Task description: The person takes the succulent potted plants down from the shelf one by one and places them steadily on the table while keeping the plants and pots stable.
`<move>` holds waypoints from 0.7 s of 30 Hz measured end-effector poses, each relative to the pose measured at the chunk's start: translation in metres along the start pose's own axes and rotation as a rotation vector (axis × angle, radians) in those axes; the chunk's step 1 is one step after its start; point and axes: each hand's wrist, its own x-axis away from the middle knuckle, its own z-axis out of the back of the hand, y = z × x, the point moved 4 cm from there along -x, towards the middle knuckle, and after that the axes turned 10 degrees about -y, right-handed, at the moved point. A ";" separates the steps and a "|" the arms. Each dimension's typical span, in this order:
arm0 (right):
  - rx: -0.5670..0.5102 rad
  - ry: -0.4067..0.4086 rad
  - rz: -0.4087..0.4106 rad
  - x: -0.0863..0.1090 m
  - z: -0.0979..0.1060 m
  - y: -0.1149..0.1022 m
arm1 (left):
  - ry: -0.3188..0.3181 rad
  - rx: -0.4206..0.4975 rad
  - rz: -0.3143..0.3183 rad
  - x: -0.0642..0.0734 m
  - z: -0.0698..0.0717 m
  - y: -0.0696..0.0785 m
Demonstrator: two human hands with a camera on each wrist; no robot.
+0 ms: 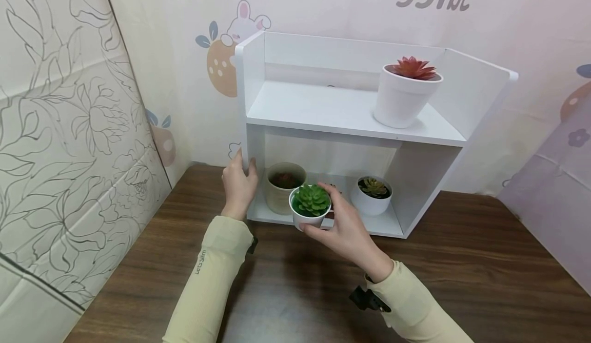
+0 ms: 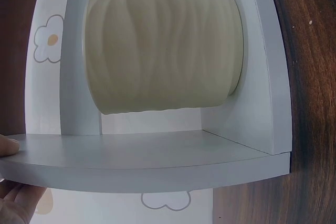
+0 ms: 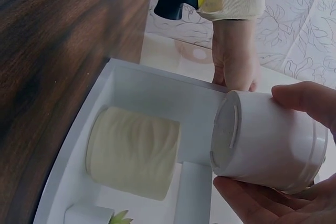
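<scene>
A pale sleeve led to the right hand, which pinched a potted green succulent before the lower shelf compartment, while the left hand gripped the left side panel.

Held white pot: smooth, slightly glossy, plastic-looking. Green succulent: plastic-looking, light sheen. Left cream pot: matt, rippled surface. Shelf: smooth white board, satin. Desk: wood grain, soft sheen. Sleeves: matt cloth. Far wall covering: matt, creased sheet.
</scene>
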 end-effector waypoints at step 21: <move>-0.024 -0.026 -0.013 0.003 -0.007 0.006 | -0.005 -0.003 0.015 0.000 -0.001 -0.001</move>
